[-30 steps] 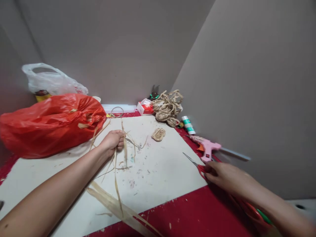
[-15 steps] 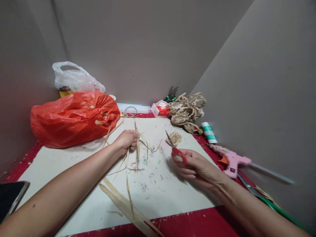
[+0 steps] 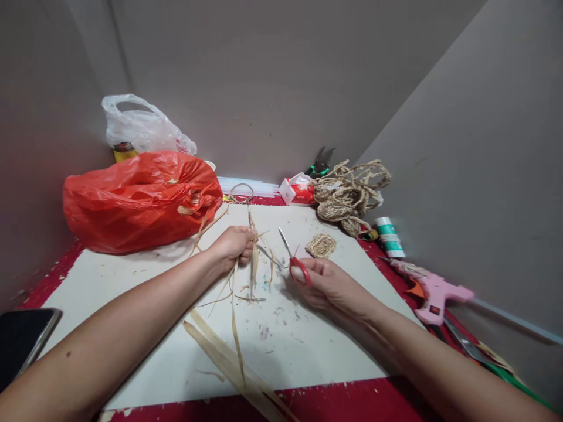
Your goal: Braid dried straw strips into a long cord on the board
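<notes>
My left hand (image 3: pixel 234 246) is closed around a bunch of dried straw strips (image 3: pixel 254 258) on the white board (image 3: pixel 145 328); the strips trail toward me, with wider ones (image 3: pixel 224 360) lying near the front edge. My right hand (image 3: pixel 328 281) grips small red-handled scissors (image 3: pixel 294 258), blades pointing up and away, just right of the straw. A small woven straw coil (image 3: pixel 321 245) lies beyond the scissors.
A red plastic bag (image 3: pixel 141 199) and a white bag (image 3: pixel 145 129) sit at the back left. A pile of braided straw rope (image 3: pixel 352 196), a red-and-white box (image 3: pixel 295 190), a tape roll (image 3: pixel 387 236), a pink glue gun (image 3: pixel 433 293) and a phone (image 3: pixel 21 346) surround the board.
My right hand picked the red scissors up from the right side near the glue gun and brought them left, close to the straw. My left hand stayed gripping the strips.
</notes>
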